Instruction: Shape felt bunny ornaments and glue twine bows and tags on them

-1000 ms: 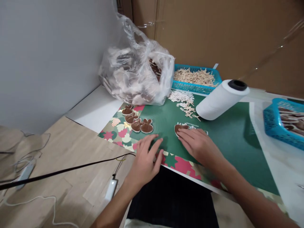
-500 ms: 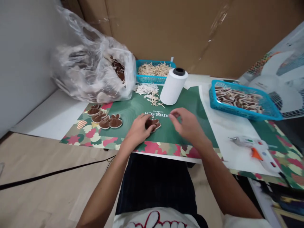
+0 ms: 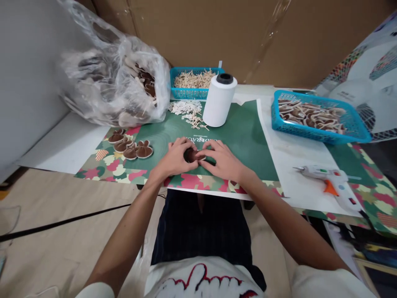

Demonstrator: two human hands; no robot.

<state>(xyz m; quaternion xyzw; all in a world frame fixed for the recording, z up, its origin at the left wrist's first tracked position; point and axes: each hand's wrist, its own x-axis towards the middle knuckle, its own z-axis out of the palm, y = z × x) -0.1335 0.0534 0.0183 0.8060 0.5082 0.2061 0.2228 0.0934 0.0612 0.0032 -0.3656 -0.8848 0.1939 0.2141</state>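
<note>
Here, a small brown bunny-shaped wooden cut-out with a pale rim is lying flat on the green printed mat near the front edge of the bench, and both hands are working on it. The left hand is curling over its left side, fingers closed down on it in a pinching grip, while the right hand is pressing against its right side with the fingertips touching the piece, so each hand is gripping the same cut-out.

Left of that cut-out, well apart from it, a short row of four or so similar brown cut-outs is lying on the mat; judging by that, a few pieces are looking finished and this one is being worked. Much seems left: beyond the row, a clear plastic bag is bulging with more brown pieces, and far to the right of the cut-out a blue plastic basket is holding others.

Behind the cut-out, a white thread cone is standing upright, with small pale wooden letters scattered beside it and a second blue basket of pale wooden bits behind. To the right, near the bench edge, a white and orange glue gun is lying on white paper.
</note>
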